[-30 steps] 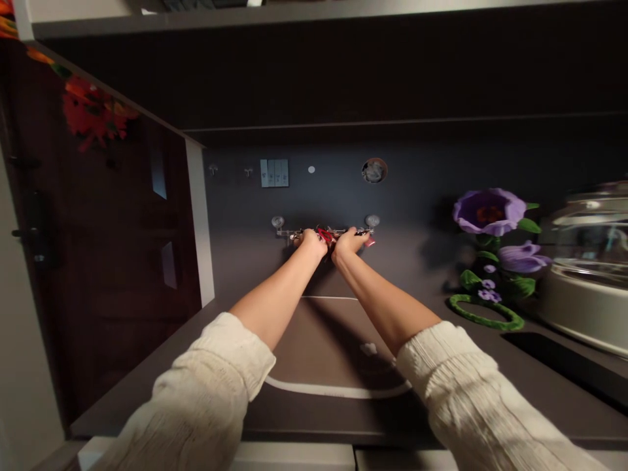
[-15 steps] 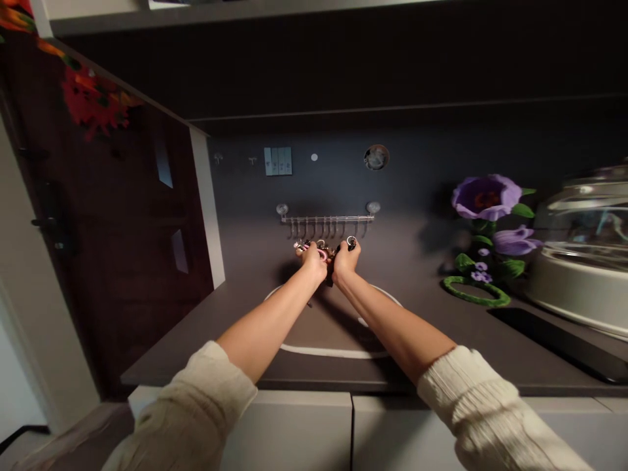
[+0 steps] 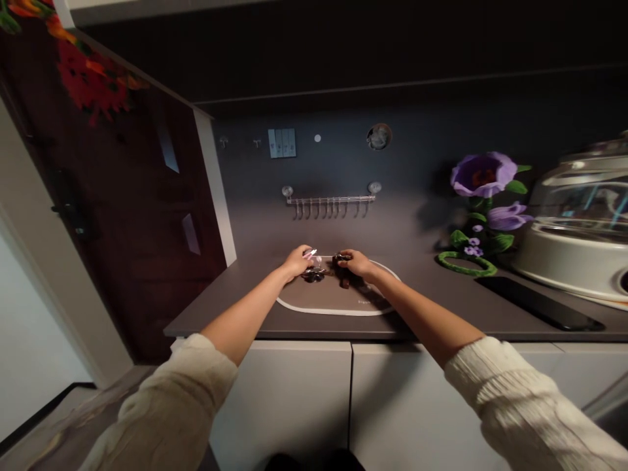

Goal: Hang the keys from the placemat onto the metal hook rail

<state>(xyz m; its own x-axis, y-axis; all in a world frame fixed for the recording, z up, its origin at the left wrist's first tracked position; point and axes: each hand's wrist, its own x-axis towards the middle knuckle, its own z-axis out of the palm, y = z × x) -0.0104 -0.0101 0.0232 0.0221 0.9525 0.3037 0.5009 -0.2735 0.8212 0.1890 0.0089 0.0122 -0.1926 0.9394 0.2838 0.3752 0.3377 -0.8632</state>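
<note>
- Head view: the left hand point(image 3: 296, 263) is gripping a small pink-and-white piece point(image 3: 311, 254) between bent fingers, over a brown oval mat point(image 3: 324, 298) with white edging.
- The right hand point(image 3: 359, 263) is pinching a small dark bundle point(image 3: 339, 259) over the same mat.
- Shiny dark pieces point(image 3: 314, 277) are showing between both hands.

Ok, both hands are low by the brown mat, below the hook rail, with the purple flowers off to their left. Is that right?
Not quite: the head view shows the purple flowers off to their right. The rest holds: the left hand and right hand are low by the brown mat, below the hook rail.
</note>
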